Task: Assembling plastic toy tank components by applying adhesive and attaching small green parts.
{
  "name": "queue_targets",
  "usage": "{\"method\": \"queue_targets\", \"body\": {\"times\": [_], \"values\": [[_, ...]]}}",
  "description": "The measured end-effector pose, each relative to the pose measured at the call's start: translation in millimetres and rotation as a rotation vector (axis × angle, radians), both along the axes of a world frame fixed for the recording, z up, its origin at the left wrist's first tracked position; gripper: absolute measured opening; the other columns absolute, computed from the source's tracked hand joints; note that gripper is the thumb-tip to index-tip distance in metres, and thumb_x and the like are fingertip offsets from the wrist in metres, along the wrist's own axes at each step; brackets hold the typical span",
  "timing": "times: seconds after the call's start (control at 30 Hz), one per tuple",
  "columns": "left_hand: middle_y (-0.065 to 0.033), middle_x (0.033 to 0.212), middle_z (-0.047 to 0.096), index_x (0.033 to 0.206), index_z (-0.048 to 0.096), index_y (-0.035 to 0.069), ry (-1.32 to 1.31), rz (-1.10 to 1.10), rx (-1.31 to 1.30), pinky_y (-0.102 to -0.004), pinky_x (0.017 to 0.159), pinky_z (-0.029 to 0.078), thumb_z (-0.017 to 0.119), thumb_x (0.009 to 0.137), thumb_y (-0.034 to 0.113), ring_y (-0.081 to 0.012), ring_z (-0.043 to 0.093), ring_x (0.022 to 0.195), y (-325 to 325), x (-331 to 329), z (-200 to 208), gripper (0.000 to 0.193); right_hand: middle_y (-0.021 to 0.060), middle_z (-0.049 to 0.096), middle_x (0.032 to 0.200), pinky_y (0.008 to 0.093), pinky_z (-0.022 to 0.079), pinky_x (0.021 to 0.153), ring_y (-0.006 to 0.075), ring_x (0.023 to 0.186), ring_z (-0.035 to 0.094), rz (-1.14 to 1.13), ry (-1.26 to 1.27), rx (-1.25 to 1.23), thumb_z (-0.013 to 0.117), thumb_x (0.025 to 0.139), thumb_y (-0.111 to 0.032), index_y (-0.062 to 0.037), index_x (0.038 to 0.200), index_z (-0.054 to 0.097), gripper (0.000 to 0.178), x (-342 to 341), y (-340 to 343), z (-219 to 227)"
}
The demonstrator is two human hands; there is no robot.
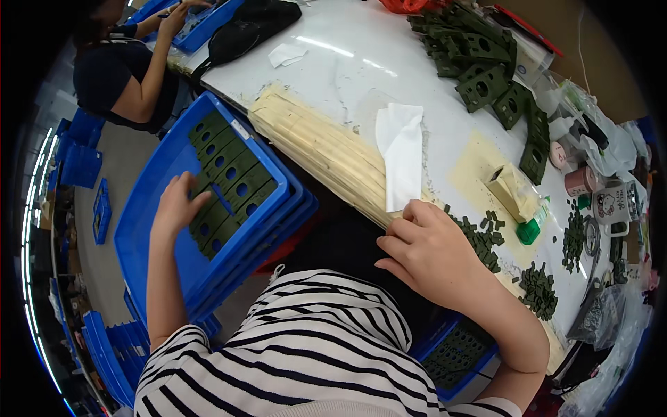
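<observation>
At the left, a blue tray (149, 184) holds flat dark green plates (233, 163) with round holes, laid side by side in rows. Over the left edge of these plates is my left hand (179, 203), its thumb and fingers apart and nothing seen between them. My right hand (434, 254) is at the near table edge, below a folded white paper (403, 153). Its fingers curl in toward the palm, and what they hold, if anything, is hidden. Beside that hand lies a pile of small dark green pieces (483, 243).
Tan tape covers the table edge (319, 142). Dark green brackets (479, 62) are heaped at the far right, near a green-capped container (529, 231) and a mug (613, 205). Another person (121, 83) works at the upper left. A lower blue tray (455, 354) holds more green parts.
</observation>
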State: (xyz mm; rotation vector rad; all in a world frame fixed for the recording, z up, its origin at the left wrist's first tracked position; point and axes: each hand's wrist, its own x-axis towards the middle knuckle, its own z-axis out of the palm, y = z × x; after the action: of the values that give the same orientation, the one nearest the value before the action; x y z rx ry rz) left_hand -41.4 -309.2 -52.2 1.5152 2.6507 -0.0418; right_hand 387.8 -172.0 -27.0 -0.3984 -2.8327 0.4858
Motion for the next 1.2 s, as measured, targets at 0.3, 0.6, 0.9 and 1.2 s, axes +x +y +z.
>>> {"method": "queue_targets", "body": {"times": [0.3, 0.6, 0.9, 1.2], "values": [[-0.0287, 0.115, 0.061, 0.138, 0.046, 0.005, -0.241, 0.395, -0.160, -0.0451, 0.078, 0.057, 0.058, 0.092, 0.057, -0.0421, 0.065, 0.095, -43, -90, -38, 0.070, 0.0018, 0.058, 0.086, 0.0340, 0.045, 0.089, 0.0217, 0.093, 0.051, -0.004, 0.029, 0.054, 0.074, 0.078, -0.029, -0.0078, 0.079, 0.068, 0.022, 0, 0, -10], [-0.0260, 0.107, 0.064, 0.132, 0.051, 0.002, -0.374, 0.475, -0.062, -0.0410, 0.057, 0.058, 0.053, 0.097, 0.051, -0.0342, 0.070, 0.071, -17, -44, -10, 0.061, 0.0018, 0.061, 0.083, 0.0330, 0.044, 0.090, 0.0210, 0.096, 0.053, 0.000, 0.000, 0.069, 0.072, 0.081, -0.033, -0.0083, 0.080, 0.072, 0.024, 1, -1, -5], [-0.0174, 0.105, 0.062, 0.126, 0.057, 0.003, -0.126, -0.515, 0.714, -0.0381, 0.078, 0.051, 0.063, 0.092, 0.012, -0.0306, 0.064, 0.094, 112, 85, 99, 0.035, 0.0019, 0.061, 0.079, 0.0323, 0.052, 0.070, 0.0193, 0.074, 0.061, 0.009, 0.394, 0.071, 0.075, 0.082, -0.022, -0.0071, 0.083, 0.068, 0.017, 6, -5, 55], [-0.0114, 0.112, 0.059, 0.110, 0.065, 0.009, 0.189, -1.341, 0.792, -0.0405, 0.093, 0.049, 0.070, 0.085, 0.025, -0.0308, 0.055, 0.113, 405, 312, 105, 0.030, 0.0037, 0.057, 0.076, 0.0327, 0.052, 0.079, 0.0206, 0.076, 0.060, -0.007, 0.364, 0.276, 0.072, 0.082, -0.023, -0.0045, 0.075, 0.062, 0.022, 19, -4, 56]]}}
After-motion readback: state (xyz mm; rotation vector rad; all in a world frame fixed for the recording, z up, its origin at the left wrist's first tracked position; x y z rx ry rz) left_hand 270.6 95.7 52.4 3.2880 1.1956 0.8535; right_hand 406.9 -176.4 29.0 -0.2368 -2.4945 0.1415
